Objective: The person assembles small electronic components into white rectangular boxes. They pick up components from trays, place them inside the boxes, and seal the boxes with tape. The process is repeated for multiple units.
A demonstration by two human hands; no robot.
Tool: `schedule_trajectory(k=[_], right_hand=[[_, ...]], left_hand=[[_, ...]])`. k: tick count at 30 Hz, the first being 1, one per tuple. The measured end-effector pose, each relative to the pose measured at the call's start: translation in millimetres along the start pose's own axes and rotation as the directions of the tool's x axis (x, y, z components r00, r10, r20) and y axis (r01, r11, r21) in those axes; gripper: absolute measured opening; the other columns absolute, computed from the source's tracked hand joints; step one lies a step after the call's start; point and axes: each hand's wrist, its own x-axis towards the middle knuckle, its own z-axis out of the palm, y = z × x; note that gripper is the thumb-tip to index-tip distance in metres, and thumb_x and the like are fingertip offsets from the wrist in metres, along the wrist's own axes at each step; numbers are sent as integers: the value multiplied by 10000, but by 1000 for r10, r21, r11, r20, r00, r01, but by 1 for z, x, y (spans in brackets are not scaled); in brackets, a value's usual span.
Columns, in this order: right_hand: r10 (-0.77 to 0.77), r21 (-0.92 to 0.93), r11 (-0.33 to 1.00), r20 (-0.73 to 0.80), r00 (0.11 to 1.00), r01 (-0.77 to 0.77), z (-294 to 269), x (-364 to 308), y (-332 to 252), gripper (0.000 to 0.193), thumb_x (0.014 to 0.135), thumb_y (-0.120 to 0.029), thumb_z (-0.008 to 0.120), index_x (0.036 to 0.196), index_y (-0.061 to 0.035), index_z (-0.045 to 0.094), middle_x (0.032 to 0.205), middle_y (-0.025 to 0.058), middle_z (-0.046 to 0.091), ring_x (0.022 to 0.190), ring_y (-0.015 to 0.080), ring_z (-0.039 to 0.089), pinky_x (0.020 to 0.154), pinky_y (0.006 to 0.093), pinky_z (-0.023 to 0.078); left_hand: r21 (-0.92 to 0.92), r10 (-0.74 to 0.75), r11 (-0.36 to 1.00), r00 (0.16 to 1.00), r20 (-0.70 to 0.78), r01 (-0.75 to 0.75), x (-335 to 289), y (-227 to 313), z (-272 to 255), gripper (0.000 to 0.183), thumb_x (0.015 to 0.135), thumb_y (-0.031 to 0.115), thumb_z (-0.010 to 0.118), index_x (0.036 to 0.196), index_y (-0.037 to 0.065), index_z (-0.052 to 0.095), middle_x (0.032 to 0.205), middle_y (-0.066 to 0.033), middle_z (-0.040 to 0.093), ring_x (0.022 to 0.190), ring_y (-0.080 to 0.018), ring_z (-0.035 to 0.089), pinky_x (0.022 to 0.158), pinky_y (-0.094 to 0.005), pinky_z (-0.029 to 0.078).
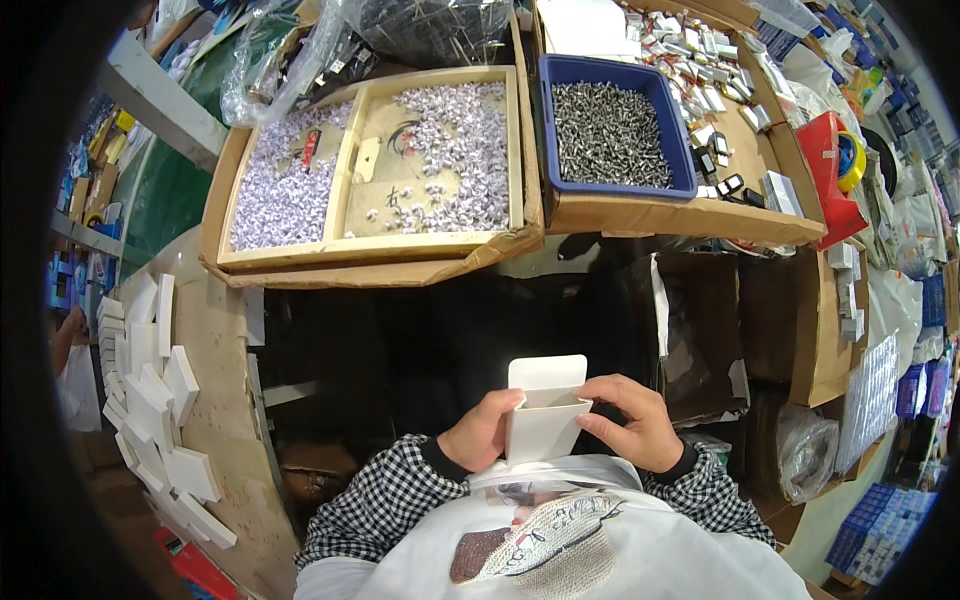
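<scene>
Workpiece: I have a white carton [545,440] in front of the person's shirt [640,520], held between both hands. Its flap [548,371] stands raised at the far end.
Left hand: The left hand [476,430] grips the carton's left edge, thumb laid near the upper corner. The fingers behind are hidden from me; I cannot tell how they stand.
Right hand: The right hand [638,425] meets the carton's upper right corner with thumb and forefinger — apparently pinching a side tab, though the detail is small at my end.
Parts tray: I see a two-compartment wooden tray [420,241] beyond the hands. Pale small parts [280,190] cover most of the left compartment, with a red piece [311,149] near the divider. In the right compartment, similar parts gather toward the far and right edges.
Blue bin: A blue bin [622,190] filled with metal pieces [610,130] occupies the left side of a cardboard tray [680,218]. Small white and silver packs [700,60] lie toward that tray's far and right edges.
Counter: White boxes [150,400] lie along the left edge of the counter [225,380] — several overlapping, some tilted.
Right margin: A yellow tape roll [852,160] sits beyond the cardboard tray's right edge.
</scene>
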Motion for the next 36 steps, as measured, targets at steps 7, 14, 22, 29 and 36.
schedule_trajectory(k=[7, 14, 22, 29, 36], right_hand=[[196, 318, 923, 99, 976, -218, 4, 15, 12, 234, 882, -89, 652, 1094, -9, 594, 1036, 81, 627, 929, 152, 600, 803, 266, 487], [366, 614, 642, 280, 887, -459, -1, 22, 23, 351, 957, -135, 556, 1287, -18, 524, 1120, 48, 568, 1064, 137, 528, 958, 280, 419], [42, 325, 937, 257, 966, -127, -14, 21, 25, 236, 923, -124, 595, 1139, -46, 651, 1172, 97, 568, 1101, 192, 526, 928, 299, 441], [65, 181, 977, 259, 964, -115, -25, 34, 9, 205, 829, -107, 707, 1022, -39, 693, 987, 75, 660, 913, 182, 620, 786, 286, 506], [-25, -91, 995, 263, 964, 51, -29, 42, -10, 224, 818, -129, 716, 1024, -47, 690, 940, 88, 665, 856, 212, 632, 729, 295, 518]], left_hand=[[39, 31, 999, 991, -134, -26, 2, 31, 9, 390, 862, 87, 445, 1222, -14, 555, 1177, -122, 620, 1070, -225, 600, 943, -362, 464], [-41, 266, 963, 963, -52, -268, 13, 19, -3, 294, 894, 45, 521, 1177, 2, 586, 1120, -124, 638, 1061, -228, 607, 925, -363, 488], [38, 467, 869, 844, 263, -493, 20, 9, -26, 169, 885, 134, 662, 1019, 30, 665, 1214, -150, 591, 1141, -232, 561, 1002, -367, 448], [201, 407, 874, 892, 196, -443, 8, 8, -10, 201, 871, -14, 637, 1063, 42, 620, 1271, -130, 523, 1120, -188, 542, 986, -315, 448], [335, 420, 837, 900, 116, -433, 3, 11, 10, 258, 915, -19, 566, 1171, 4, 552, 1289, -130, 543, 1135, -166, 548, 983, -304, 454]])
